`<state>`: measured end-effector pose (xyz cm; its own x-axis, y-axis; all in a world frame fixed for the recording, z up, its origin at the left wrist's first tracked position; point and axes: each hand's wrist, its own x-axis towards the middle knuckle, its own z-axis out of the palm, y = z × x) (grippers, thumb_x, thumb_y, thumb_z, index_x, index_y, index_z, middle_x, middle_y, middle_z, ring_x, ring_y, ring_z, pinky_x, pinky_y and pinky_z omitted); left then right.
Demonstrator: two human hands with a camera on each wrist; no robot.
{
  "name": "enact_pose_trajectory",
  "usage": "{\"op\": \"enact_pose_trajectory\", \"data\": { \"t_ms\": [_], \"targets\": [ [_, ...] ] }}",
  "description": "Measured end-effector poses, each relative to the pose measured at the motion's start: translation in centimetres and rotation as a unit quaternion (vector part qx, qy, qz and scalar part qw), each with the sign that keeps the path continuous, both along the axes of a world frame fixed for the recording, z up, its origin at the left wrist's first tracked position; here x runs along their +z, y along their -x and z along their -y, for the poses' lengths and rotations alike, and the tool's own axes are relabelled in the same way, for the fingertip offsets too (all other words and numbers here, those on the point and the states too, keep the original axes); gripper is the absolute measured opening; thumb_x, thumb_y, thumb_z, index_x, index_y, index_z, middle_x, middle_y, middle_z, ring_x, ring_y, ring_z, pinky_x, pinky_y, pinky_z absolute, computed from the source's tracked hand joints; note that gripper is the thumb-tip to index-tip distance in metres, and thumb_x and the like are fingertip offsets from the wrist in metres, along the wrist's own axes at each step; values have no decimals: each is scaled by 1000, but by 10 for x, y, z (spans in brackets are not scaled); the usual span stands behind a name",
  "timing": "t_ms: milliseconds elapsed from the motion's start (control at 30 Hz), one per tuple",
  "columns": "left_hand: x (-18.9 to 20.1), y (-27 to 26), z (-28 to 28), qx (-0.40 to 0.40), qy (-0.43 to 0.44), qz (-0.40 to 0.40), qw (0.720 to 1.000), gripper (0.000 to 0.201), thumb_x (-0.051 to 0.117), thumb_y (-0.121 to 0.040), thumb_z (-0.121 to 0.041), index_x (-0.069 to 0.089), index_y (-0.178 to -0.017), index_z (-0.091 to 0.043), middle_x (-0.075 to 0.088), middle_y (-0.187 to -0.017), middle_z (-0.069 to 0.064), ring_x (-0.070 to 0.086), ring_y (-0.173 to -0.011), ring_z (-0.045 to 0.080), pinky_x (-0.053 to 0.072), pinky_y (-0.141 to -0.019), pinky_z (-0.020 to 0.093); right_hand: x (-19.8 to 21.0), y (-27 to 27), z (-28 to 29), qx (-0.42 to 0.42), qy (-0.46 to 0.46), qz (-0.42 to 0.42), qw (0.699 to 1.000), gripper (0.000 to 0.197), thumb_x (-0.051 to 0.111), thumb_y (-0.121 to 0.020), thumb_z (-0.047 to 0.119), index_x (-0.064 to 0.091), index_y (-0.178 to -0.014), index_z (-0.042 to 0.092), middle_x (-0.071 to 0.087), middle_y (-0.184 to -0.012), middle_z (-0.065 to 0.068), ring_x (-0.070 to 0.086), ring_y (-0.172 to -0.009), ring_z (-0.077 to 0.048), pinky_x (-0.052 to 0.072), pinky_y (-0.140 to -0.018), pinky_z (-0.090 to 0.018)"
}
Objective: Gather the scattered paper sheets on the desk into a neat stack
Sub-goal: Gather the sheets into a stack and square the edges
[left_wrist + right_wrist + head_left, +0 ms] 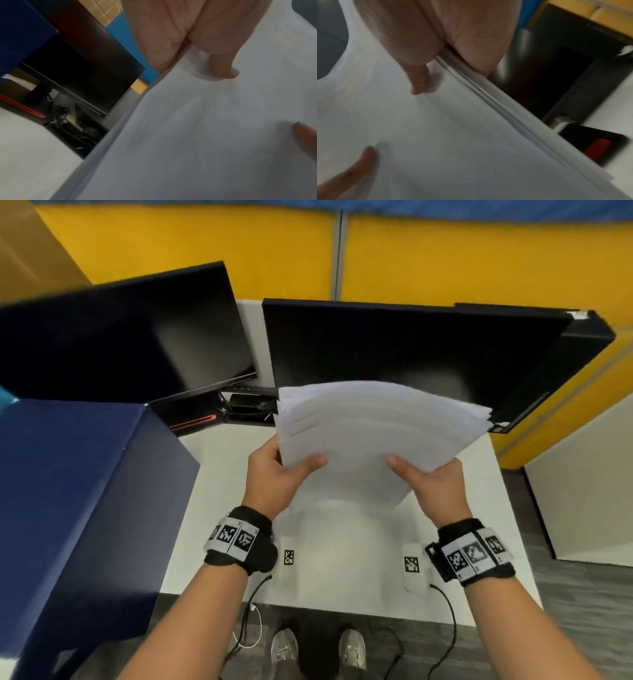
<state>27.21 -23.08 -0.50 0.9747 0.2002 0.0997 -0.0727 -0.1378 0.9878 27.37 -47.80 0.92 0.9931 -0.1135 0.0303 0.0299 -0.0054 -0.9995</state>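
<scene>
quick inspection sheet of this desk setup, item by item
surface: white desk, bare patch in front of the person
job's things: white paper sheets gathered in one bundle held above the desk, far edges fanned, not squared
clutter: two small white marker tags near the front edge
grippers: left hand and right hand each grip a near corner, thumbs on top
cables: thin black cables hang off the front edge; a dark tangle sits under the monitors
surroundings: two dark monitors, dark blue box at left, yellow partition panels behind
</scene>
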Motion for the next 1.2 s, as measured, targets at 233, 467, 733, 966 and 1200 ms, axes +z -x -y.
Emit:
{"op": "enact_pose_trajectory", "data": {
  "t_ms": [233,467,733,966,1200],
  "targets": [
    [-47,8,0,-24,-75,-97,992,19,84,-78,-15,75,-87,-28,74,-84,-13,70,-76,-1,52,-71,18,-38,4,3,2,34,-82,996,25,82,-74,11,70,-87,29,75,-78,16,70,-72,8,51,-61,-8],
    [-19,-4,4,3,-47,-36,998,27,82,-81,-17,69,-85,-40,71,-84,-19,67,-74,-12,54,-70,11,-15,2,3,-33,17,6,999,27,78,-79,8,67,-84,31,72,-72,30,68,-72,12,51,-64,-6],
    [-16,1,8,-13,-40,-63,997,24,81,-81,-17,70,-96,-33,72,-93,-15,72,-92,8,51,-73,9,-28,8,4,-18,94,-34,995,23,77,-80,14,70,-89,34,73,-79,24,71,-85,0,52,-69,-9],
    [-11,4,9,2,-25,-27,999,38,86,-76,-25,69,-110,-24,73,-102,-13,71,-97,4,57,-81,18,-18,14,6,-5,99,-13,995,24,77,-80,24,68,-101,29,71,-95,16,69,-89,3,51,-67,-9],
    [5,7,33,51,79,3,996,34,71,-88,-37,62,-119,-26,67,-111,-8,66,-97,0,56,-77,17,-8,15,-13,-111,-1,-25,994,14,66,-87,37,65,-96,26,69,-92,4,67,-80,-6,55,-71,-26]
  ]
}}
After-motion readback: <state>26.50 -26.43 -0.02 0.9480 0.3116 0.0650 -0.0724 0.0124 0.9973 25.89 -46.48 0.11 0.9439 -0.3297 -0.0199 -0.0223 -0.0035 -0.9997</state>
